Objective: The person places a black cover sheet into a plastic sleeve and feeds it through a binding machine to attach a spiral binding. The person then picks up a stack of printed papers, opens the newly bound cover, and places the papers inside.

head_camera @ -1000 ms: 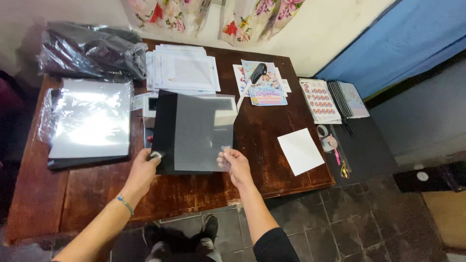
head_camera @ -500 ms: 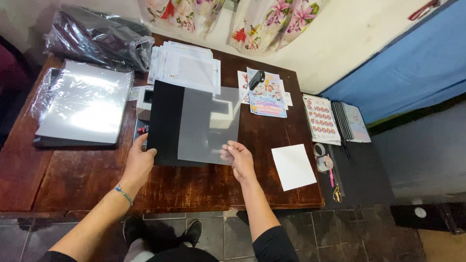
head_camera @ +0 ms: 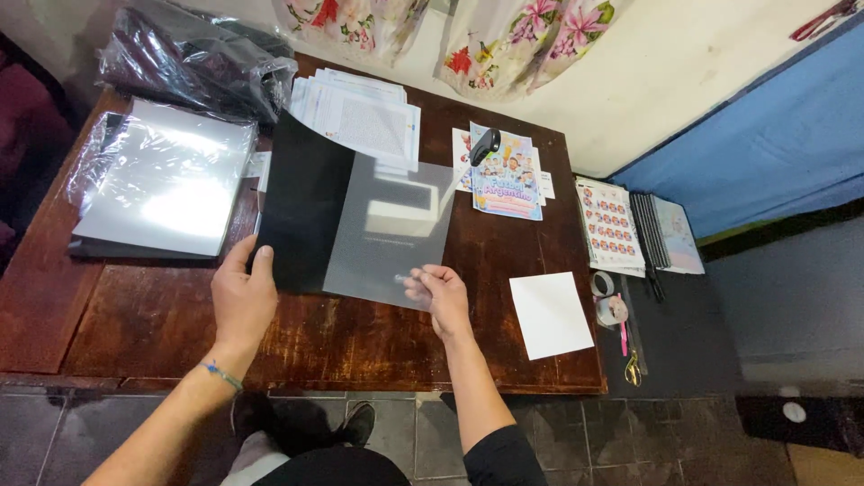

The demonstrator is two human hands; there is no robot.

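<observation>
While both hands grip it, the black sheet point(head_camera: 306, 211) with a clear film point(head_camera: 391, 234) over it is held tilted above the middle of the wooden bench point(head_camera: 126, 315). The left hand point(head_camera: 241, 297) is closed on the sheet's near left corner, thumb on top. The right hand point(head_camera: 441, 295) pinches the near edge of the clear film between fingers and thumb, lifting that edge a little off what lies below.

Behind the sheet, toward the wall, lies a stack of printed white papers point(head_camera: 360, 112). Left of the sheet sits a shiny grey pack in plastic wrap point(head_camera: 166, 184), and behind that pack a dark bundle in a clear bag point(head_camera: 193, 63). Right of the sheet lies a colourful cartoon leaflet point(head_camera: 508, 180) with a small black tool point(head_camera: 486, 144) resting on its far edge. Nearer than the leaflet, right of the right hand, a blank white card point(head_camera: 551, 315) lies flat on the bench.

Beyond the bench's right end, on a lower dark surface, lie a sticker sheet point(head_camera: 607, 225), black binding strips point(head_camera: 646, 236), a roll of tape point(head_camera: 603, 283) and scissors with yellow handles point(head_camera: 633, 364). Flowered curtains point(head_camera: 531, 40) hang on the wall behind the bench.
</observation>
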